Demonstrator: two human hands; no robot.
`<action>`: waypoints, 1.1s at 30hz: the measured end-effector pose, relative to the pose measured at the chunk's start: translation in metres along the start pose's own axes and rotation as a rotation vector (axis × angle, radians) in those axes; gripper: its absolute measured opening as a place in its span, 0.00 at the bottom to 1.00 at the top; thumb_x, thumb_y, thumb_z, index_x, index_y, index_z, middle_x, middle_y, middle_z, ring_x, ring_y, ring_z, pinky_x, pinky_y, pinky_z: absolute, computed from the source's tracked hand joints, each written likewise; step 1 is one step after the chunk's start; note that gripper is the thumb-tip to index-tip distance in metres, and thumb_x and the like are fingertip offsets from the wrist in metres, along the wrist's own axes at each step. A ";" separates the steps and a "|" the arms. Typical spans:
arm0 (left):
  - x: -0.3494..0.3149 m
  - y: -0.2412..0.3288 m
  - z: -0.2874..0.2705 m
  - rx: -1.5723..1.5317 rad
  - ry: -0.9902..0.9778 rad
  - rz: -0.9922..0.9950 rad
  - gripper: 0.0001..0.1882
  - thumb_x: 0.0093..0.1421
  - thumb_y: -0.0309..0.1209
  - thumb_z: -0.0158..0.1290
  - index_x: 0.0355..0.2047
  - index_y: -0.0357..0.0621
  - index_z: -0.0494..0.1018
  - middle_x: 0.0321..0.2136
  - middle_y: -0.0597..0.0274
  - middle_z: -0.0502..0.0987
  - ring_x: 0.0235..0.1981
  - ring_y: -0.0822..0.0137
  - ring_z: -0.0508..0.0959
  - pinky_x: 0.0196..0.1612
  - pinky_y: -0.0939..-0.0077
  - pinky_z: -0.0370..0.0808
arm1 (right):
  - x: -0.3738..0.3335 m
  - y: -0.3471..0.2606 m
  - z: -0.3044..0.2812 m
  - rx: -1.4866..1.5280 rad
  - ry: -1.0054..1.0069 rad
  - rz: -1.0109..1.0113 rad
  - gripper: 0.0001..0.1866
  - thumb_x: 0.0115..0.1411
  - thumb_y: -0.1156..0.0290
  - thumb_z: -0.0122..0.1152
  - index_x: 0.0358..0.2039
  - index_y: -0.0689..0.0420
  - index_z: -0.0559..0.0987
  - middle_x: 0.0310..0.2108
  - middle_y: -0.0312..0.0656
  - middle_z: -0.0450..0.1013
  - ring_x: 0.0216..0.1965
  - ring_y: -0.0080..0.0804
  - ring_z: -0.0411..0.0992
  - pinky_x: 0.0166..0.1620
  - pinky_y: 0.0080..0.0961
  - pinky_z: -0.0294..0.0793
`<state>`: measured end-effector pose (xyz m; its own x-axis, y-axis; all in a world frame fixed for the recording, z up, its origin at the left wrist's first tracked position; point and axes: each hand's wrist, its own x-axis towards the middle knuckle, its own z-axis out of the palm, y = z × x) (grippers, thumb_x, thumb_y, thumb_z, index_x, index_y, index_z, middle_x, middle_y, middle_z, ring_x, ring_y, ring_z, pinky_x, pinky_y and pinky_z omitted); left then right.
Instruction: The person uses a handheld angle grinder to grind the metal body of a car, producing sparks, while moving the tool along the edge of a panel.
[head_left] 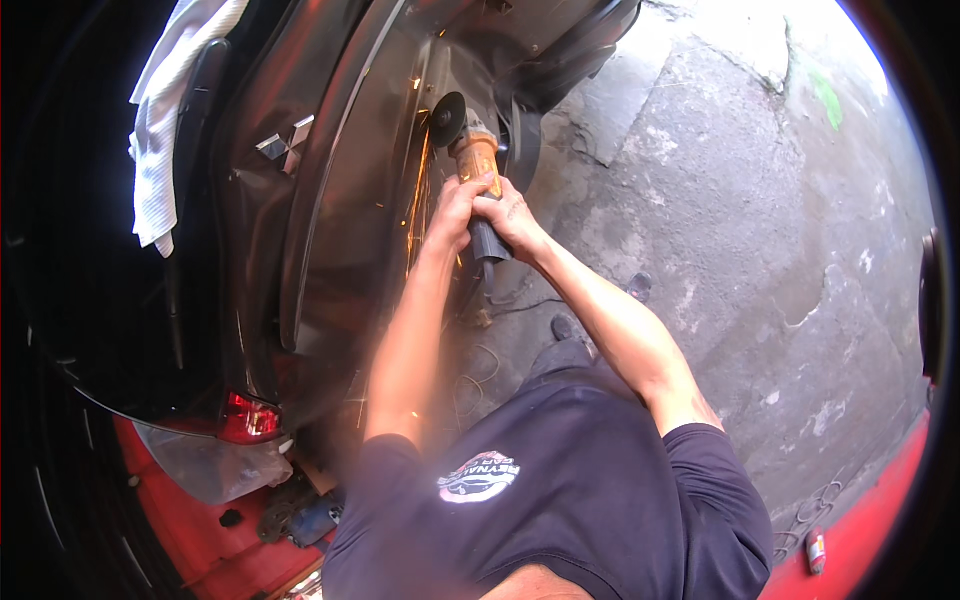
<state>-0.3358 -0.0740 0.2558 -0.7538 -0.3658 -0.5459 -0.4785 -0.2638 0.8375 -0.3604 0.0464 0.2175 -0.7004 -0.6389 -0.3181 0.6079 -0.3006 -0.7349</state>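
Both my hands are wrapped round an orange angle grinder point(477, 160) with a dark rear handle. My left hand point(455, 212) closes on its body from the left, and my right hand point(515, 222) grips it from the right. The grinder's dark round disc point(447, 118) is at the bare metal panel point(345, 215) of a dark car's rear. Orange sparks point(416, 215) stream down from the disc along the panel. The exact contact point of the disc is hard to make out.
A white cloth point(165, 150) lies on the car at left, above a red tail light point(250, 418). A cord point(525, 305) trails over the grey concrete floor point(720, 200). A blue power tool point(315, 522) and plastic sheeting point(215, 465) lie at lower left, a small bottle point(816, 550) at lower right.
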 end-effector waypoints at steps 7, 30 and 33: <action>-0.006 0.009 0.011 0.036 0.034 -0.004 0.20 0.61 0.34 0.61 0.48 0.33 0.71 0.38 0.54 0.79 0.37 0.66 0.81 0.42 0.71 0.78 | 0.006 0.006 -0.005 -0.012 0.012 0.045 0.38 0.52 0.61 0.69 0.60 0.65 0.67 0.49 0.46 0.73 0.49 0.31 0.73 0.51 0.28 0.73; 0.009 0.003 0.005 0.016 -0.028 0.015 0.20 0.61 0.34 0.62 0.47 0.34 0.72 0.37 0.56 0.79 0.35 0.67 0.81 0.41 0.71 0.78 | 0.011 0.002 -0.007 0.026 0.015 0.051 0.37 0.52 0.61 0.69 0.58 0.65 0.68 0.48 0.46 0.73 0.47 0.31 0.74 0.50 0.27 0.74; 0.002 0.004 0.004 0.027 0.013 -0.003 0.19 0.62 0.34 0.61 0.47 0.34 0.73 0.37 0.56 0.79 0.35 0.67 0.81 0.41 0.70 0.78 | 0.005 -0.002 -0.004 0.003 -0.009 0.033 0.36 0.52 0.61 0.69 0.58 0.65 0.68 0.48 0.46 0.73 0.47 0.30 0.73 0.50 0.27 0.74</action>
<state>-0.3410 -0.0719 0.2581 -0.7467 -0.3764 -0.5484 -0.4926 -0.2410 0.8362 -0.3671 0.0466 0.2144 -0.6764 -0.6548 -0.3372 0.6321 -0.2810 -0.7221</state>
